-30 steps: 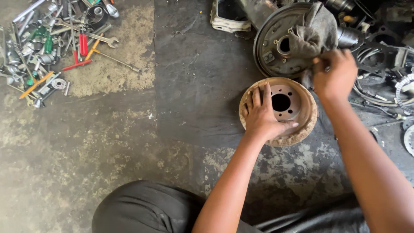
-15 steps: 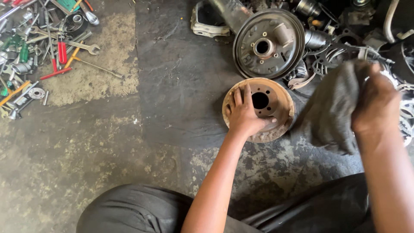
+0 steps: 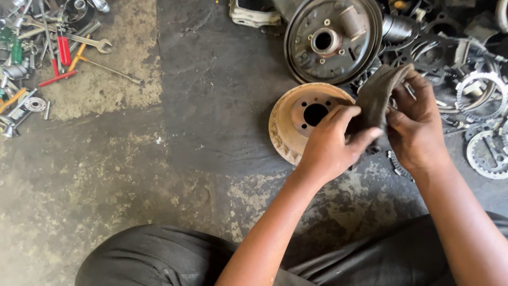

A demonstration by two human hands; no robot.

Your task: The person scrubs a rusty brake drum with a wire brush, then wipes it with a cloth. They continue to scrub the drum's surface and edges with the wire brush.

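Partly obscured, the rusty brake drum lies flat on the dark floor mat, open side up, its near-right rim hidden behind the left hand. Both hands are closed on a grey rag: the left hand pinches its lower part between thumb and fingers, the right hand grips its right edge, so that the rag hangs just above the drum's right side. Whether the rag touches the drum cannot be made out. Directly beyond the drum a round backing plate with a centre hub leans among other parts; its top edge is cut off by the frame. Right of the drum lies a heap of dark rings, gears and gaskets, tangled and hard to tell apart, running out of frame. Well to the left of the drum, spanners and screwdrivers are scattered on bare concrete. Nearer than the drum, the person's dark-trousered knees fill the lower edge.
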